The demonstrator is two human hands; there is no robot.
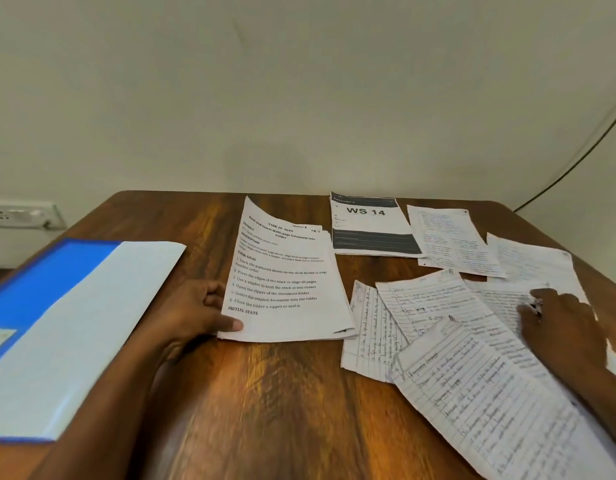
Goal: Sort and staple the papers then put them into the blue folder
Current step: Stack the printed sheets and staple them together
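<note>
A printed stack of sheets [285,282] headed with a task list lies at the table's middle. My left hand [199,311] grips its left edge, thumb on top. Several handwritten lined sheets [472,375] lie scattered at the right, overlapping each other. My right hand [559,323] rests flat on them, fingers spread, pressing one sheet. A sheet marked "WS 14" [368,225] lies at the back. The blue folder [39,282] lies open at the left with a pale cover flap [91,323] over it. No stapler is in view.
The wooden table [265,410] runs up to a plain wall. Two more printed sheets [452,240] lie at the back right. A wall socket [19,214] sits at the far left and a dark cable [576,157] hangs at the right.
</note>
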